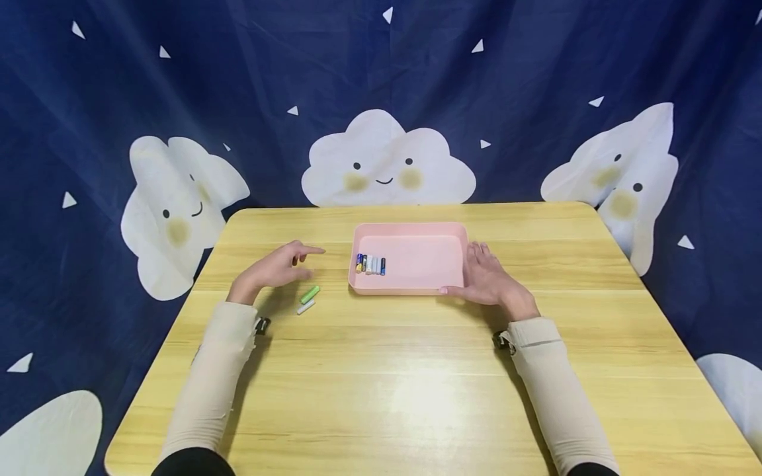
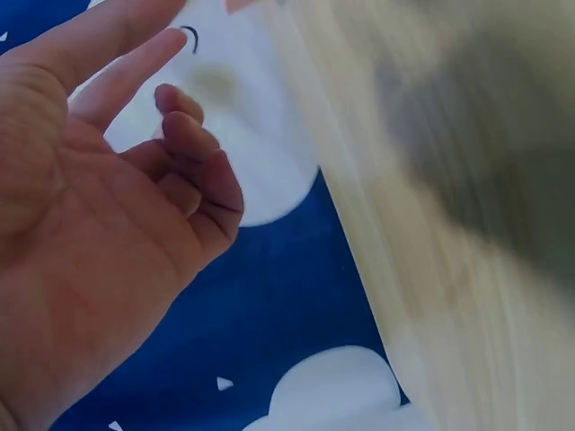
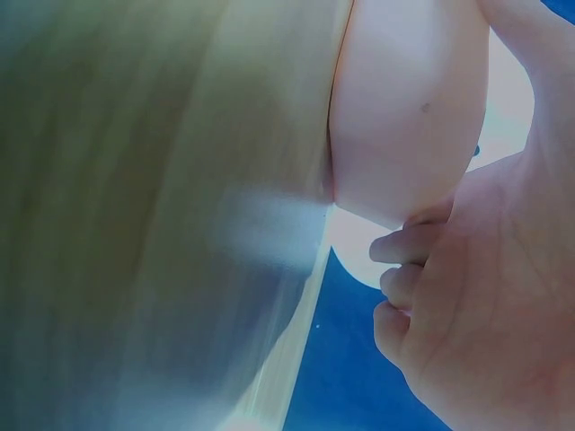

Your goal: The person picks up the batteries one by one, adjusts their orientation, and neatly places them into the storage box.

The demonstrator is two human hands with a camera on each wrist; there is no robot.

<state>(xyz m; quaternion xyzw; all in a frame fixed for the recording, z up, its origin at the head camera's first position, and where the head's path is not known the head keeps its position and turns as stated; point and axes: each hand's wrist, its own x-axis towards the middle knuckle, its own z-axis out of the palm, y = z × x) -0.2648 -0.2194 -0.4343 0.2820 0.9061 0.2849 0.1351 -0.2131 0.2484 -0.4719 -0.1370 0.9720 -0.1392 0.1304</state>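
Observation:
A shallow pink tray (image 1: 425, 258) sits on the table, with several batteries (image 1: 371, 264) lined up side by side along its left end. My right hand (image 1: 489, 277) rests at its right front corner, fingers stretched along the side wall and thumb by the front edge. In the right wrist view, the fingers (image 3: 409, 242) touch the tray wall (image 3: 404, 117). My left hand (image 1: 275, 266) is over the table left of the tray, holding nothing, forefinger pointing out and the other fingers loosely bent. Below it lie a green battery-like cylinder (image 1: 309, 295) and a thinner white one (image 1: 306, 307).
The light wooden table (image 1: 387, 396) reaches back to a dark blue curtain (image 1: 268, 66) printed with white clouds. The two loose cylinders lie close together, a short way left of the tray.

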